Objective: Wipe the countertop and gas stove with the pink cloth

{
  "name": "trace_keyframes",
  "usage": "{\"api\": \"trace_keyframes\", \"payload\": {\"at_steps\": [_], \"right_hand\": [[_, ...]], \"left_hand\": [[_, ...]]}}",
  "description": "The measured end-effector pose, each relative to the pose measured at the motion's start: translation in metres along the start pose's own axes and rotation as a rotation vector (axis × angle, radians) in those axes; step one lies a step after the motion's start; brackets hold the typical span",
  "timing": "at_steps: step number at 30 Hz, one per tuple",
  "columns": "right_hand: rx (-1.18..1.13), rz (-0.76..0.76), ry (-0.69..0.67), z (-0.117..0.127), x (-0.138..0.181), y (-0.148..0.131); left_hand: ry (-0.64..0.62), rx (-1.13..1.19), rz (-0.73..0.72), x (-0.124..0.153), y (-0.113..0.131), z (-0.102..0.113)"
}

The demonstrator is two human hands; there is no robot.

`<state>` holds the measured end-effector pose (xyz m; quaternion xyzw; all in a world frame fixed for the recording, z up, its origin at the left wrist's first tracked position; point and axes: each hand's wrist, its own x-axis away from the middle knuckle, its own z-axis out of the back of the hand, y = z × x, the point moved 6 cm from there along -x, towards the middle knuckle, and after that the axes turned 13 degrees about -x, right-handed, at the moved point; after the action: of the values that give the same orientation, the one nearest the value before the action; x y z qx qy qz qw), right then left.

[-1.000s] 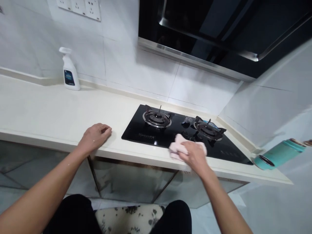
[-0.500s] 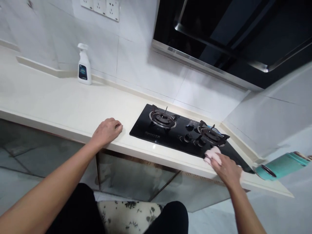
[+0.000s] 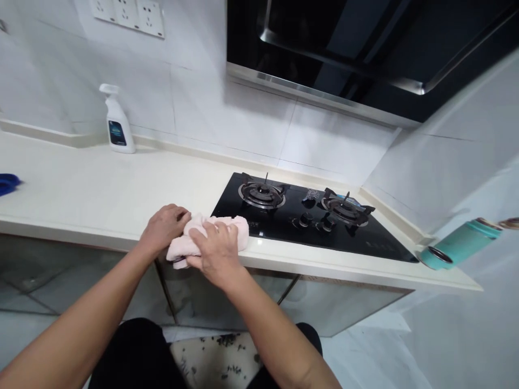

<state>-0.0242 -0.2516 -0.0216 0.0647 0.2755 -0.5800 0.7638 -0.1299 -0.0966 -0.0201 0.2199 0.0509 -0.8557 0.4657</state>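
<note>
Left hand [image 3: 164,227] and right hand [image 3: 214,254], fingers curled and closed, grip a bunched pink cloth [image 3: 227,229] on the counter [image 3: 81,178] edge just left of the hob [image 3: 385,248], whose glass lies uncovered, spray bottle [image 3: 117,121] upright by the wall

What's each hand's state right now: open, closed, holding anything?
Left hand: closed, holding the pink cloth.
Right hand: closed over the top of the same cloth, holding it.

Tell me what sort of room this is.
Looks like a home kitchen: a black glass two-burner gas hob set into a pale stone countertop, with a range hood above it.
</note>
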Motion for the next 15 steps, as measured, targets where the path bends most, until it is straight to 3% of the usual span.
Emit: {"api": "trace_keyframes", "payload": {"at_steps": [3, 6, 11, 15], "right_hand": [[-0.002, 0.026, 0.006, 0.012, 0.021, 0.014], [-0.016, -0.041, 0.075, 0.042, 0.062, 0.058], [0.117, -0.228, 0.359, 0.124, 0.171, 0.163], [0.393, -0.508, 0.478, 0.2, 0.268, 0.245]], "left_hand": [[-0.027, 0.007, 0.028, 0.0, 0.0, 0.003], [-0.065, 0.015, 0.09, 0.0, -0.001, 0.006], [-0.1, -0.005, 0.152, -0.004, -0.004, 0.007], [-0.11, -0.043, 0.155, -0.005, -0.003, 0.006]]}}
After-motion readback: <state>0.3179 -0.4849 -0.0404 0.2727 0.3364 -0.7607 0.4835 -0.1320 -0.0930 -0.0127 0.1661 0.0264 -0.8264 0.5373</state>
